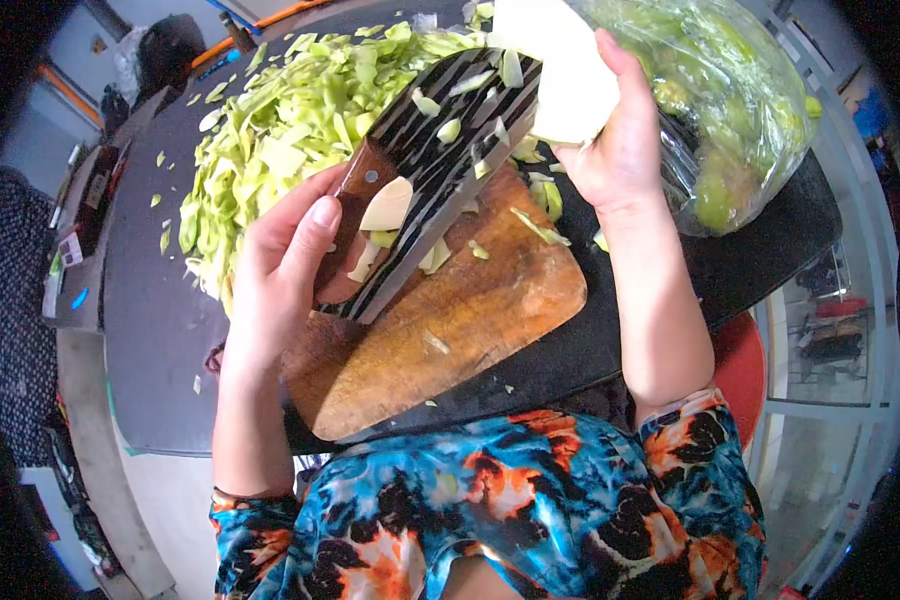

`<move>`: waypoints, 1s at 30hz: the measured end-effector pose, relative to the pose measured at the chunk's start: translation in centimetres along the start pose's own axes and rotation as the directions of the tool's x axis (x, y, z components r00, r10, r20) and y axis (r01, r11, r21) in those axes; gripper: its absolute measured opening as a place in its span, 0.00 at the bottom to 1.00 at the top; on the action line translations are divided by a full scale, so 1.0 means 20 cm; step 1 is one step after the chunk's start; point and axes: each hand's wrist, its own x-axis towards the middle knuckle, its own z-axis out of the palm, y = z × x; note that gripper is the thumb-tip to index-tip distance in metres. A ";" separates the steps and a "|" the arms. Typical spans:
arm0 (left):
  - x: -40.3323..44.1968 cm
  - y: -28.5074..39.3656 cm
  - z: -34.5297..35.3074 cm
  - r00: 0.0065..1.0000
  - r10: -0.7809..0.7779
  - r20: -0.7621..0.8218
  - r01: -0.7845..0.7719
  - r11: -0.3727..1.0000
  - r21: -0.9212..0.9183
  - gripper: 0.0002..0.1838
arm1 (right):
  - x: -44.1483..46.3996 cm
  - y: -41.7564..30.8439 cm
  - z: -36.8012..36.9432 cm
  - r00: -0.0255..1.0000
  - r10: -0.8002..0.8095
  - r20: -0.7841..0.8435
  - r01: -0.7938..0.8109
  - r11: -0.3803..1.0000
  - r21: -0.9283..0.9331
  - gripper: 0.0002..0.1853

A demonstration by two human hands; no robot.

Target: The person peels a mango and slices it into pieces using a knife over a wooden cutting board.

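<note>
My left hand (282,245) is wrapped round the wooden handle of a wide cleaver (425,150). Its dark blade has a pale striped pattern, and small pale green scraps cling to it. In my right hand (620,160) is a large pale peeled piece of fruit or vegetable (575,85), so bright that its kind does not show. The blade's far end is close to this piece; whether they touch I cannot tell. Below the cleaver lies a worn wooden cutting board (500,310) with a few scraps on it. A big heap of pale green slices (300,145) spreads behind and left of the cleaver.
A clear plastic bag (750,100) of green produce stands at the right of the dark table (160,350). A red round stool (745,365) shows under the table's right side. Shelves or benches with assorted items line the far left.
</note>
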 end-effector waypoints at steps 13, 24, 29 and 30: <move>0.01 -0.04 -0.02 0.997 0.064 -0.044 -0.067 0.995 -0.067 0.22 | 0.06 -0.04 -0.01 0.920 0.169 0.354 -0.207 0.976 0.072 0.24; 0.01 -0.04 -0.04 0.998 0.065 0.025 -0.062 0.994 -0.088 0.22 | 0.05 0.01 -0.05 0.977 0.015 0.212 -0.016 1.000 0.003 0.26; 0.00 -0.02 0.02 0.999 -0.041 -0.012 0.038 0.983 -0.178 0.21 | 0.01 0.03 0.04 0.993 -0.033 0.118 0.017 0.991 0.133 0.26; 0.00 -0.02 0.03 0.999 -0.032 -0.005 0.031 0.984 -0.175 0.21 | 0.01 0.04 0.04 0.991 -0.047 0.123 0.029 0.990 0.139 0.26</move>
